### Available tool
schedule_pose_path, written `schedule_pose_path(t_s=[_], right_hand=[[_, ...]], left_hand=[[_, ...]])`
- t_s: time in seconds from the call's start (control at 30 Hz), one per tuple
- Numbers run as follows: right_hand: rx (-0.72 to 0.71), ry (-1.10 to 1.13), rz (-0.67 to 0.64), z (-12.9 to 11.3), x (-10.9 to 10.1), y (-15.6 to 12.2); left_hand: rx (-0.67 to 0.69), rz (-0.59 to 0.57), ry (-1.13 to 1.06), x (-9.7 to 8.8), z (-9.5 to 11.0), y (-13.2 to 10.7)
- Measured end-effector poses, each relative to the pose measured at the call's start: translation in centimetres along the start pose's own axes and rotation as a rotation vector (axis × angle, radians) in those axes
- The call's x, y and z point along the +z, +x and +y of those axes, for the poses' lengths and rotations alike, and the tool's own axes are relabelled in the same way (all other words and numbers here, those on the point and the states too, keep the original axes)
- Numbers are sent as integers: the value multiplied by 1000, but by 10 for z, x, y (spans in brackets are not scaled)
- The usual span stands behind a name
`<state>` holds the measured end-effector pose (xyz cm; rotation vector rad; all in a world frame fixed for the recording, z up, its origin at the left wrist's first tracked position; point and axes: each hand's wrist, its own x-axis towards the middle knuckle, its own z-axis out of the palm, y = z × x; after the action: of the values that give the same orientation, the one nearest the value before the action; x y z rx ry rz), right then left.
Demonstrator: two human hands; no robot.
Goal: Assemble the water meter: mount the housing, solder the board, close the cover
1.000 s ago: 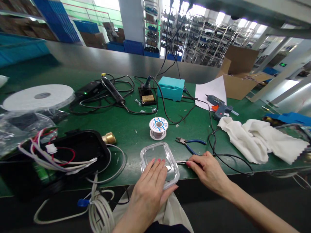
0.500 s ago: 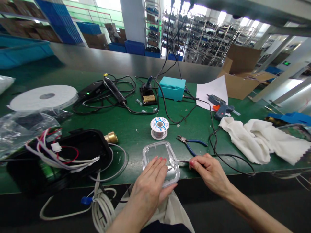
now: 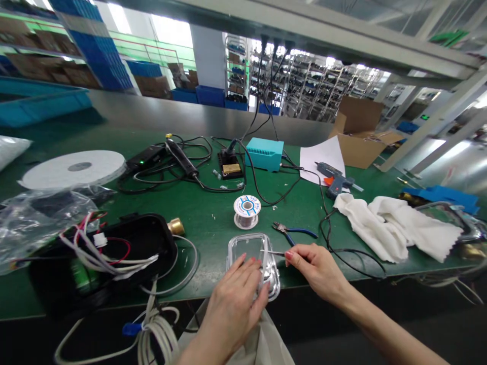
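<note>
Clear lid (image 3: 247, 248) now tilted | left hand (image 3: 236, 306) grips | right hand (image 3: 317, 268): metal pick (image 3: 274, 253)

The lower part of the clear plastic lid (image 3: 254, 258) is hidden behind the left hand (image 3: 236, 309), so how it is held cannot be told. Most of the thin metal tool (image 3: 273, 252) is covered by the right hand (image 3: 317, 268) — only a slim tip is shown, and its kind cannot be made out. The print on the solder spool (image 3: 247, 206) is too small to be read. The white coiled cable (image 3: 154, 344) is cut off by the bottom edge, and the goods on the far racks (image 3: 315, 86) are too small to be told — a metal object (image 3: 470, 233) near the right edge is blurred.
</note>
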<state>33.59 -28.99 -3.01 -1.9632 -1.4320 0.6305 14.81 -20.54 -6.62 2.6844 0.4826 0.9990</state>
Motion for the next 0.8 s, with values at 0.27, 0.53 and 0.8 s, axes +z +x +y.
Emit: schedule_pose_path(t_s=[0.27, 0.53, 0.8], right_hand=[[135, -681, 232, 17, -67, 34], [127, -770, 279, 40, -72, 81], [-53, 334, -104, -23, 18, 14]], left_hand=[[40, 162, 53, 4, -11, 0], [-229, 286, -78, -18, -9, 1], [-469, 346, -262, -37, 5, -10]])
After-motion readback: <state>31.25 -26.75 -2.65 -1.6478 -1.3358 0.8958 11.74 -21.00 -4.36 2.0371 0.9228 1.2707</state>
